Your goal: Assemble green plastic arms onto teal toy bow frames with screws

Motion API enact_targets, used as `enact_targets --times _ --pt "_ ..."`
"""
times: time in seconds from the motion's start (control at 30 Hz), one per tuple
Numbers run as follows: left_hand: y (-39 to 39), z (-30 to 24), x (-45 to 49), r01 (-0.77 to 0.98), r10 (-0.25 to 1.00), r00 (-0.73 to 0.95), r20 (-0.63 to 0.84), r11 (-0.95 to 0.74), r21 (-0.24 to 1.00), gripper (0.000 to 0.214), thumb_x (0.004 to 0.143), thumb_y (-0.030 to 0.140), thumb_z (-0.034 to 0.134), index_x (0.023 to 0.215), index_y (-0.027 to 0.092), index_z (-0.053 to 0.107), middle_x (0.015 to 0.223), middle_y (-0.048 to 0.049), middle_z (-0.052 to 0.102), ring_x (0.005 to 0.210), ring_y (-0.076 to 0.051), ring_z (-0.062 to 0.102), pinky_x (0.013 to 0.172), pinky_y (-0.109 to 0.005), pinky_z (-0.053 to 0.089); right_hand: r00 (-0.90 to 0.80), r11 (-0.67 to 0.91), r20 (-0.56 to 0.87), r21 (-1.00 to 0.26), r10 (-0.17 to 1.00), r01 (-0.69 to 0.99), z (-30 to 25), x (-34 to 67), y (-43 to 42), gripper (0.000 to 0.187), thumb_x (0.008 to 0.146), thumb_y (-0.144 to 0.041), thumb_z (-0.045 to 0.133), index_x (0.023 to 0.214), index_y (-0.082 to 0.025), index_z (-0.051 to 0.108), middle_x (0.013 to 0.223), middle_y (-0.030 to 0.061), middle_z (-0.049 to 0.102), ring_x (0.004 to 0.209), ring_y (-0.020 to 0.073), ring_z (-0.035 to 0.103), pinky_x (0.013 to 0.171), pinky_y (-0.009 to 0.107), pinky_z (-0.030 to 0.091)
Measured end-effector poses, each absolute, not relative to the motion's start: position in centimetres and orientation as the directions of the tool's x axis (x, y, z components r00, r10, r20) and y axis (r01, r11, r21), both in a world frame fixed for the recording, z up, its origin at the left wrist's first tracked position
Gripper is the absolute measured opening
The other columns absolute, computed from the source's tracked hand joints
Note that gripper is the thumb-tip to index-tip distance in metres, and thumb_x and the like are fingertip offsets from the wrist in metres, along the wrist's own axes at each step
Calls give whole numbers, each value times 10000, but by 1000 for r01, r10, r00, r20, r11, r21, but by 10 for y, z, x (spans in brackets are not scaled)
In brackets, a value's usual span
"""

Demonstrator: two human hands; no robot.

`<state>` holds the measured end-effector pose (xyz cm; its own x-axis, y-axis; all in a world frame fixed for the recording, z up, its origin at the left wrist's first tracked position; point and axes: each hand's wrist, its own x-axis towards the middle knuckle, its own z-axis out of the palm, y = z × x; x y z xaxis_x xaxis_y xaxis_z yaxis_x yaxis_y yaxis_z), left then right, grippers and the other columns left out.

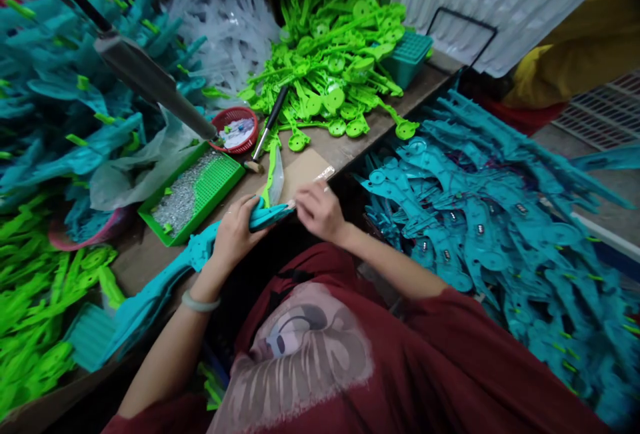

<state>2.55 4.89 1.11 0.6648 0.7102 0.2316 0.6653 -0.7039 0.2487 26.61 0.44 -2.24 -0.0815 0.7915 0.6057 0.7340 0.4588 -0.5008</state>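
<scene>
In the head view, the main risk seemed to be the small pale bit (291,204) slipping away, since it sat out at the tip of the teal part (203,247), close to the edge of the table (340,151), with a dark gap below; a loose pinch or a jolt could have sent it down there. The teal part might also have twisted, because its long body stretched back beneath the left forearm, well away from the grip, and a knock from that arm could have swung the tip aside. A shove leftward might have nudged the green tray (217,177) and scattered its metal pieces (183,197). The left hand (235,231) had its fingers curled closed around the teal part near the front, with the narrow end jutting out past them toward the right hand (320,211). The right fingers were bent and drawn nearly together just beside that end, the pale bit at their tips; blur made it impossible to tell whether they gripped it.
</scene>
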Motion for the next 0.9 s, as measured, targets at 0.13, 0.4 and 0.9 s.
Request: enact_targets --times 0.13,0.4,0.9 --pt "60 14 35 661 724 657 207 -687 302 622 869 371 695 1407 186 443 1392 -178 552 1312 -326 536 1107 -493 449 -184 510 582 -465 792 723 -34 229 -38 321 957 -339 572 1227 -196 671 1318 145 586 1222 287 472 1031 451 449" --pt "62 14 37 662 733 654 190 -675 326 638 853 373 695 1407 172 451 1388 -178 553 1303 -325 543 1095 -471 459 -93 381 555 -430 827 819 -44 212 -28 329 910 -257 607 1233 -240 668 1226 125 587 1159 289 441 1018 461 362" --pt "55 5 27 659 704 680 206 -710 249 612 838 349 691 1378 181 457 1400 -200 560 1262 -360 582 1028 -497 506 -32 451 591 -577 806 681 -17 248 -8 203 976 -203 497 1007 -176 696 908 88 633 882 209 586 820 337 510"
